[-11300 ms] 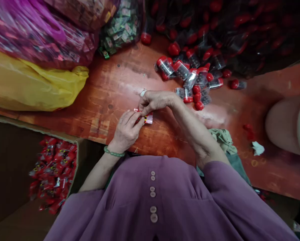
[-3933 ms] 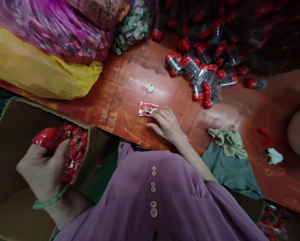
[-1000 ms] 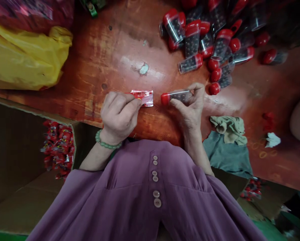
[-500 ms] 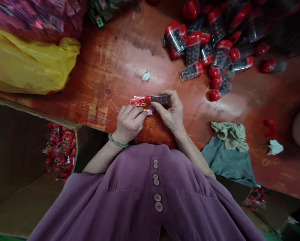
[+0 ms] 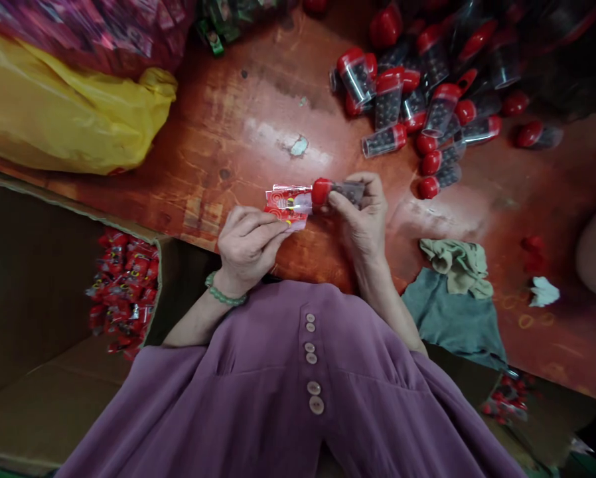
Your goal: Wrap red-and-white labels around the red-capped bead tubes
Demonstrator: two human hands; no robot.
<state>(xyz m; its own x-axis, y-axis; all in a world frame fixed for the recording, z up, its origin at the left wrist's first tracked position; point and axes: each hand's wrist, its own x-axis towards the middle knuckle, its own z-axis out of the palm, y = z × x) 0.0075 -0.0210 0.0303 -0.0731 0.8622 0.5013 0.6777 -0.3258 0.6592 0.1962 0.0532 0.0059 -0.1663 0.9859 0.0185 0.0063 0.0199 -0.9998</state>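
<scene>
Over the table in front of me, my left hand (image 5: 251,244) pinches red printed plastic sleeves (image 5: 284,201) by their lower edge. They look flat and layered, with clear and pale parts at the right end. My right hand (image 5: 369,219) grips a clear bottle (image 5: 346,192) with a red cap (image 5: 320,191) and dark beads inside. The bottle lies sideways, cap pointing left, just right of the sleeves and apart from them. My right fingers wrap round the bottle's body and partly hide it.
Several red-capped bottles (image 5: 388,109) lie heaped at the back right. A yellow bag (image 5: 74,113) and pink packets (image 5: 103,26) are at the left. Below stands a cardboard box (image 5: 29,265) with red wrapped pieces (image 5: 129,292). Cloths (image 5: 454,318) lie on the table's right (image 5: 531,345).
My right hand has moved right with the bottle, whose cap has come away from the sleeves. My left hand has shifted slightly left, and more of the sleeves shows.
</scene>
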